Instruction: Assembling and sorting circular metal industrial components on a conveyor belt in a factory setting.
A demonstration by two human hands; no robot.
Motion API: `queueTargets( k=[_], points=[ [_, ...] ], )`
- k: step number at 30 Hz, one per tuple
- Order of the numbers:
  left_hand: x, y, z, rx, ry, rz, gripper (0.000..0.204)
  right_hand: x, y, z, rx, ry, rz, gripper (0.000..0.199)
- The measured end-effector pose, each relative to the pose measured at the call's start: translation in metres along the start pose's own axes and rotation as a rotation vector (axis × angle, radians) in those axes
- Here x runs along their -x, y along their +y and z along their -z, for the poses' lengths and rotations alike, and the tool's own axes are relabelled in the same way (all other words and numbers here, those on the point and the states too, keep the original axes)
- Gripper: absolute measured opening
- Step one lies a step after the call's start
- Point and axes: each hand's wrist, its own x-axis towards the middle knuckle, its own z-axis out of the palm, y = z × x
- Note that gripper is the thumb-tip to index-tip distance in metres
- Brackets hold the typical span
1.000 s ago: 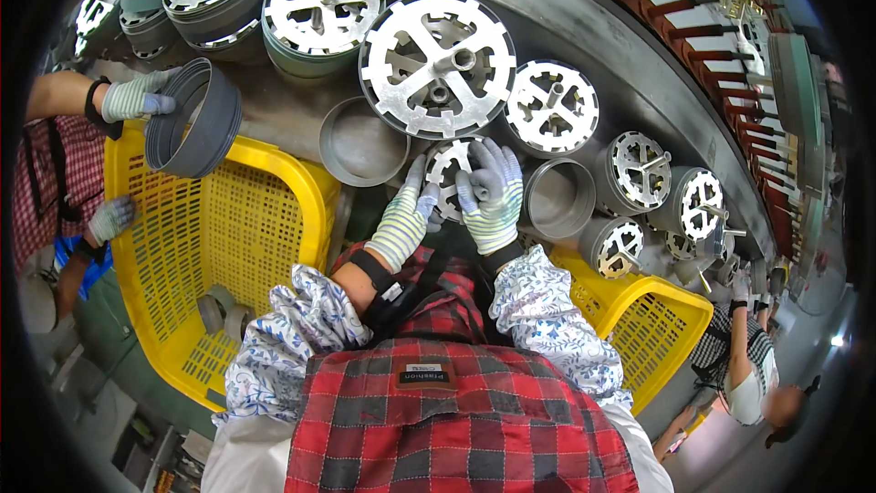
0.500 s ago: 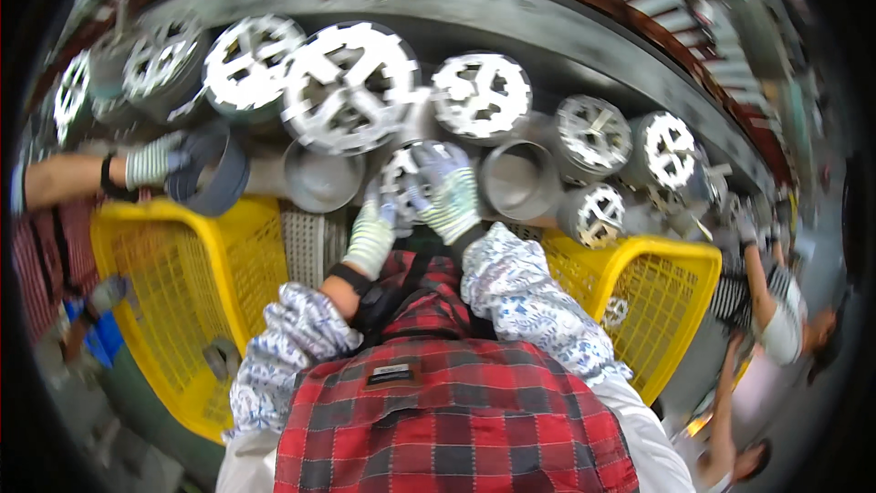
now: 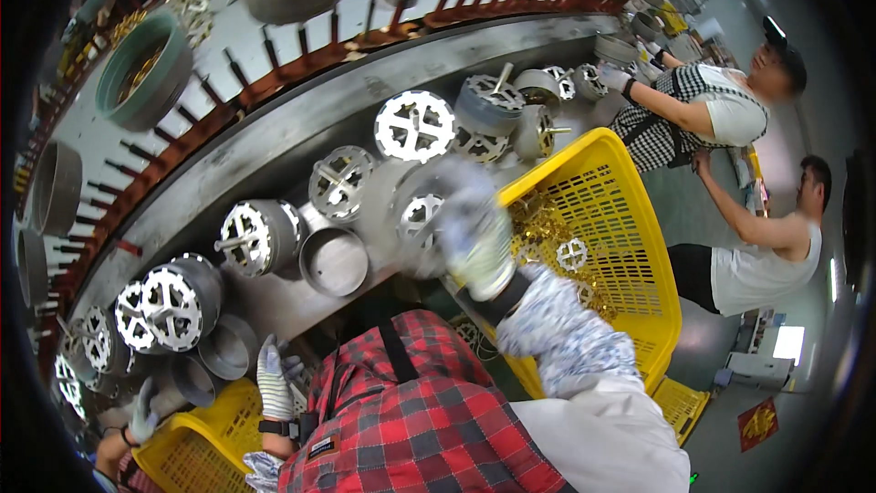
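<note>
At the middle of the metal bench, my gloved right hand [image 3: 476,236] is smeared by motion. It is against a grey cylindrical drum [image 3: 388,212], which is blurred too while its neighbours are sharp, so the hand seems to grip it. A white slotted disc [image 3: 422,219] shows in the drum. My gloved left hand [image 3: 276,382] is low, near the bench's front edge, fingers apart and with nothing seen in it. An open grey cup [image 3: 334,261] and a drum with a slotted disc [image 3: 248,239] stand between the hands.
A yellow basket [image 3: 671,297] with gold scraps and slotted discs stands at my right, another yellow basket [image 3: 173,456] at lower left. More drums [image 3: 173,309] line the bench. Beyond a row of dark pegs sit bowls [image 3: 146,68]. A co-worker's gloved hand [image 3: 143,413] is at far left; two people are right.
The view has turned to the right. My hands, close together before at a small slotted disc, are now apart: the right at the blurred drum, the left lower and empty.
</note>
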Motion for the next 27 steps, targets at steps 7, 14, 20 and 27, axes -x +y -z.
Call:
queueTargets(
  k=[7,14,20,27],
  points=[
    [-0.027,0.002,-0.085,0.113,0.02,0.054,0.063,-0.122,0.178,0.181,0.368,0.437,-0.235,0.032],
    [-0.041,-0.001,-0.126,0.112,0.045,0.202,0.056,-0.2,0.295,0.224,0.07,0.216,-0.566,0.048],
    [-0.06,-0.006,-0.145,0.13,0.086,0.257,0.038,-0.157,0.268,0.272,0.43,0.305,-0.064,0.047],
    [-0.085,-0.011,-0.146,0.002,0.269,0.341,0.029,0.105,0.216,0.281,0.658,0.159,-0.306,0.01]
  ],
)
